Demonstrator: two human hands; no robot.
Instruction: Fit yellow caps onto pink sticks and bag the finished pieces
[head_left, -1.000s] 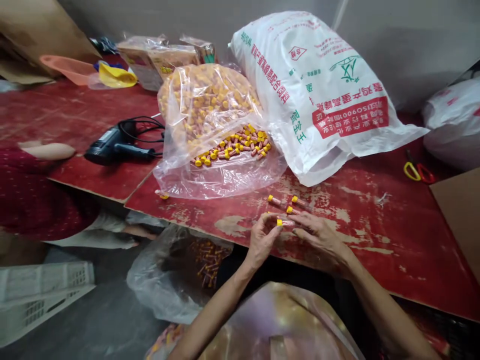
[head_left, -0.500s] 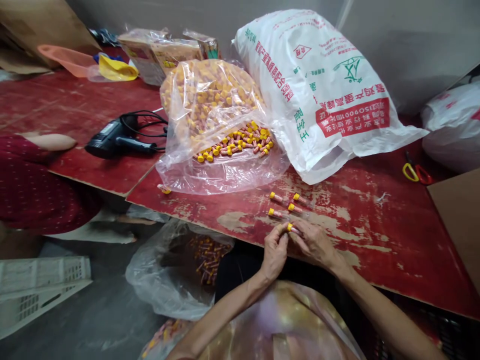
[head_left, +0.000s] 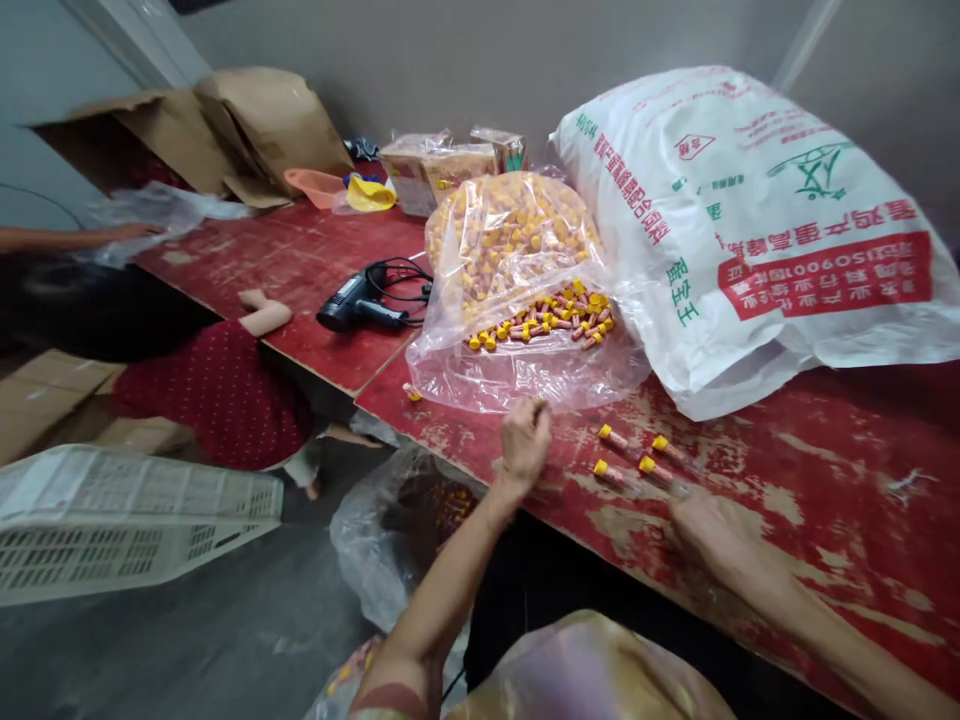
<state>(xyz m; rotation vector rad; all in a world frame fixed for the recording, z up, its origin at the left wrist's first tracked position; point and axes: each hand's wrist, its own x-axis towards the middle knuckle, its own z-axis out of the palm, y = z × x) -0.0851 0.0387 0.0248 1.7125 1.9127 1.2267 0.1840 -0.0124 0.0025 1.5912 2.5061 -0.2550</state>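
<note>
While I'm checking this view, the left hand [head_left: 525, 445] is bunching its fingers, pinch unclear, and the right hand [head_left: 712, 530] is lying loosely open, with four light, stiff yellow-capped tubes [head_left: 613, 473] between them, best pinched by the barrel.

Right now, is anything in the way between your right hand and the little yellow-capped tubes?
Nothing visible is in the way: the right hand is right beside the yellow-capped tubes, with only the scuffed red tabletop under and around them.

The head-worn camera looks forward and down from just above the forearms [head_left: 442, 590] across a red worktable [head_left: 832, 470].
</note>
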